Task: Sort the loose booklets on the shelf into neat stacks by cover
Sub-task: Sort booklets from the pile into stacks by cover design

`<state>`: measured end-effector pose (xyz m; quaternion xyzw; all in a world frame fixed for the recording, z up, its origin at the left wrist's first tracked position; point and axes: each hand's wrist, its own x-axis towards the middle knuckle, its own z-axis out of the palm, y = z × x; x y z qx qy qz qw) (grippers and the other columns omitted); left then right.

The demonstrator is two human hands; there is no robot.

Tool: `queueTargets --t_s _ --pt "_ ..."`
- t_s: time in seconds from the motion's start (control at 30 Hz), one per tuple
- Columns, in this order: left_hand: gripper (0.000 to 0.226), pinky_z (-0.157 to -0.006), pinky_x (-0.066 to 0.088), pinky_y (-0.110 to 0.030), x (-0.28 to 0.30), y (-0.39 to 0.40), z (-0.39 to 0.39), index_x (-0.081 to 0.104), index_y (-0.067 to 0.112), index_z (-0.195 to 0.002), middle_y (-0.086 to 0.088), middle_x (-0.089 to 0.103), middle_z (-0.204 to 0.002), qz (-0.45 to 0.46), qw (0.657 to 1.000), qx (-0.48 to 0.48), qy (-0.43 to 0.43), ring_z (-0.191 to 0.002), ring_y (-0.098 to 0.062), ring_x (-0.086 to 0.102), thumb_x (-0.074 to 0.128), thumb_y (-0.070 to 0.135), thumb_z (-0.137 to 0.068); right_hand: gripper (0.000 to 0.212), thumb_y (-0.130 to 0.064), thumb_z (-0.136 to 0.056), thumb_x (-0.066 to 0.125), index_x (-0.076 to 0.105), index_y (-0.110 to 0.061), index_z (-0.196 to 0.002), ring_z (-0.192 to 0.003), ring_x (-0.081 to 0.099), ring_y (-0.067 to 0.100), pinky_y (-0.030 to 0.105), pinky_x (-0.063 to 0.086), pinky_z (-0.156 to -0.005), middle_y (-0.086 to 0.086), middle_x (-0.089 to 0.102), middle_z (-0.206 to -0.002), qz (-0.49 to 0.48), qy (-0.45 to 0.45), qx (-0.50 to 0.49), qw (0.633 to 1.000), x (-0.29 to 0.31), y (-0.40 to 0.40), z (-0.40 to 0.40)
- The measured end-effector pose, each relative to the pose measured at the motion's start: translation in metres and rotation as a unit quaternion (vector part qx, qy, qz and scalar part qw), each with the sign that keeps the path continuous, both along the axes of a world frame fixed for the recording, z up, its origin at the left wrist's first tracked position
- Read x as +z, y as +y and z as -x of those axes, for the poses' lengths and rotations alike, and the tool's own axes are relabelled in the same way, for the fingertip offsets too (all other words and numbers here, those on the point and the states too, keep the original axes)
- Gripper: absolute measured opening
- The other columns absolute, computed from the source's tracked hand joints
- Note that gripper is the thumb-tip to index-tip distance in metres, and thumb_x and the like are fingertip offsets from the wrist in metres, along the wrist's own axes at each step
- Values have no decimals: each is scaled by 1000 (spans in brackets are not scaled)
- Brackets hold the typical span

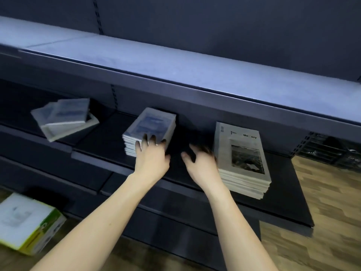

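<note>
On the dark shelf (109,141) stand three groups of booklets. A neat stack with blue covers (152,124) sits in the middle. My left hand (151,155) touches its front edge with spread fingertips. A taller neat stack with grey covers and a dark photo (244,153) stands to the right. My right hand (201,163) hovers just left of that stack, fingers loosely curled, holding nothing. Far left lies a loose, skewed pile of blue-cover booklets (64,118).
An upper shelf board (175,61) overhangs the booklets. A white and green box (27,223) lies on the wooden floor at lower left. Dark crates (328,151) stand beyond the shelf's right end. A lower shelf (195,216) juts out beneath.
</note>
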<state>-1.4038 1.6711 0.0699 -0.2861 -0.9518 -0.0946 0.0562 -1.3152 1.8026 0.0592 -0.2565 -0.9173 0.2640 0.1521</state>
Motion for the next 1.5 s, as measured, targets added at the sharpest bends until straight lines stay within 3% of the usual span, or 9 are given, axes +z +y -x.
queueTargets --t_s 0.33,0.43,0.63,0.83,1.03,1.27,1.43,1.5 --pt "58 -115 18 -53 -3 -129 70 40 20 -146 -13 39 -149 -24 997 76 -7 -144 -37 18 53 40 -93 51 -49 -99 43 47 -28 -145 -134 42 27 42 35 -108 6 49 -146 -56 -21 115 992 7 -126 90" --pt "59 -117 15 -53 1 -166 93 37 21 -148 -13 35 -152 -37 995 90 -10 -146 -36 14 52 41 -95 53 -50 -100 43 41 -29 -149 -143 31 29 46 28 -115 6 41 -154 -45 -22 135 990 9 -161 117" --pt "56 -119 15 -50 5 -237 131 39 19 -147 -11 39 -150 -56 991 119 -3 -147 -34 17 51 39 -96 58 -47 -100 44 35 -25 -153 -144 28 30 47 22 -117 10 34 -157 -32 -23 169 985 12 -227 166" --pt "51 -119 14 -50 -5 -293 163 41 19 -144 -11 36 -151 -73 985 155 -24 -147 -32 17 50 37 -97 66 -47 -100 46 26 -17 -155 -149 19 30 46 23 -119 14 23 -161 17 -50 201 978 1 -282 212" --pt "56 -119 11 -48 -17 -318 206 35 19 -150 -11 30 -156 -85 980 173 -57 -148 -31 12 49 36 -98 66 -45 -100 48 27 -15 -155 -147 22 33 46 27 -117 16 24 -160 39 -79 226 970 -20 -306 265" --pt "53 -120 12 -47 -29 -320 271 37 18 -148 -12 29 -156 -90 978 169 -84 -149 -32 11 48 31 -99 57 -40 -96 53 39 -16 -146 -130 45 33 43 44 -104 14 45 -142 88 -72 192 975 -41 -307 347" --pt "53 -115 24 -44 -39 -316 322 43 21 -144 -8 43 -143 -81 980 164 -78 -139 -33 26 53 29 -93 67 -41 -96 55 29 -18 -153 -142 32 35 47 39 -110 14 24 -160 92 -82 123 985 -54 -292 416" --pt "50 -113 27 -43 -42 -315 339 47 21 -141 -6 48 -134 -82 980 165 -75 -135 -32 31 54 28 -91 68 -40 -96 56 31 -13 -153 -143 30 35 44 36 -112 18 27 -158 66 -66 92 991 -60 -284 438"
